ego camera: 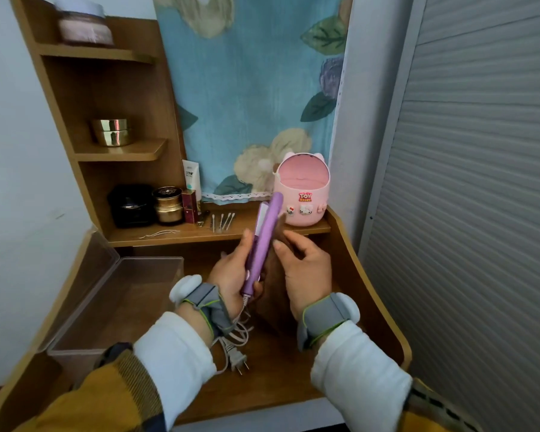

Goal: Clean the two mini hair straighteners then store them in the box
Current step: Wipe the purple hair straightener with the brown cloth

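My left hand (231, 272) grips the lower half of a purple mini hair straightener (267, 235), held upright above the wooden desk (281, 369) with its tip toward the shelf. Its white inner plate shows on the left side. Its cord and plug (236, 358) trail onto the desk below my left wrist. My right hand (304, 269) hovers just right of the straightener with loosely curled fingers, holding nothing. A clear plastic box (116, 307) with its lid swung open stands at the desk's left. Only one straightener is in view.
Several cotton swabs (222, 221) lie on the low shelf, beside a pink Toy Story mini bin (301, 194). Cosmetic jars (167, 204), a black box and a tube stand at the shelf's left. More jars sit on higher shelves. A grey shutter wall is on the right.
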`<control>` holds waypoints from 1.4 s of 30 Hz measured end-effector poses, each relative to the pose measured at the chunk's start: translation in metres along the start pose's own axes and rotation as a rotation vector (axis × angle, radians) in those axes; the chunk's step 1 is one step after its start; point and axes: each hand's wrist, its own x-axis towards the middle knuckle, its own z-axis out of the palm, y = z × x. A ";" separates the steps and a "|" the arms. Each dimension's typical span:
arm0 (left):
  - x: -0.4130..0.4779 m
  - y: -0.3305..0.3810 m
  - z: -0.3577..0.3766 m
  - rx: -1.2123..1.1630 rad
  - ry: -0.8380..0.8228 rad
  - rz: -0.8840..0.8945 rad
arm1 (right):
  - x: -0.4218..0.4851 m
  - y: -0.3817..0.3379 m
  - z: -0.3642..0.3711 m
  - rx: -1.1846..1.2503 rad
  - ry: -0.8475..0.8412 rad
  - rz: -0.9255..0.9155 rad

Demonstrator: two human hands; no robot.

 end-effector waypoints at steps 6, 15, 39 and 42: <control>-0.002 -0.005 -0.008 0.184 -0.106 0.033 | 0.013 -0.004 -0.004 -0.123 0.080 -0.102; -0.009 -0.002 -0.003 0.204 -0.132 0.085 | 0.038 -0.015 -0.012 -0.525 0.035 -0.321; 0.004 0.001 0.007 -0.097 0.265 0.138 | -0.017 0.013 0.003 -0.372 -0.189 -0.469; 0.011 0.012 0.002 -0.354 0.167 0.077 | -0.024 0.015 -0.001 -0.351 -0.280 -0.458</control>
